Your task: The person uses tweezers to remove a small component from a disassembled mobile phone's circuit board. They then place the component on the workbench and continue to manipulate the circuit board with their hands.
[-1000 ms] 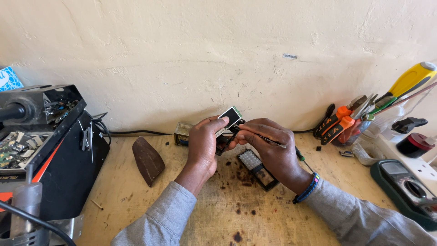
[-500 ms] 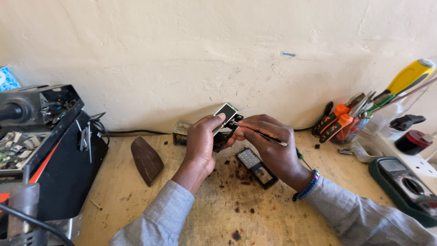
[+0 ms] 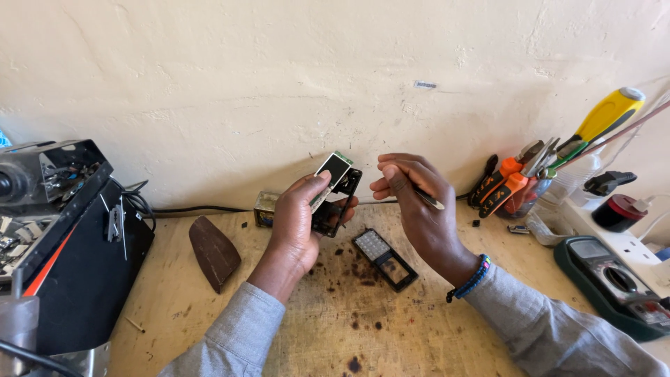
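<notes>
My left hand (image 3: 296,220) holds a small opened mobile phone (image 3: 335,195) upright above the wooden bench, its circuit board and little screen lifted clear of the black frame. My right hand (image 3: 415,202) is just to the right of it, apart from the phone, fingers curled around a thin metal tool (image 3: 427,199) that points down and right. Below the hands, a black phone front cover with a keypad (image 3: 385,259) lies flat on the bench.
A dark brown wedge-shaped piece (image 3: 214,250) lies at left beside a black machine (image 3: 66,237). A small metal block (image 3: 266,208) sits by the wall. Pliers and screwdrivers (image 3: 530,174) stand in a holder at right; a green multimeter (image 3: 614,279) and a white power strip (image 3: 614,227) lie further right.
My right hand has drawn away to the right from the phone, which it was touching before. The left hand has tilted the phone, and its board now stands lifted from the frame.
</notes>
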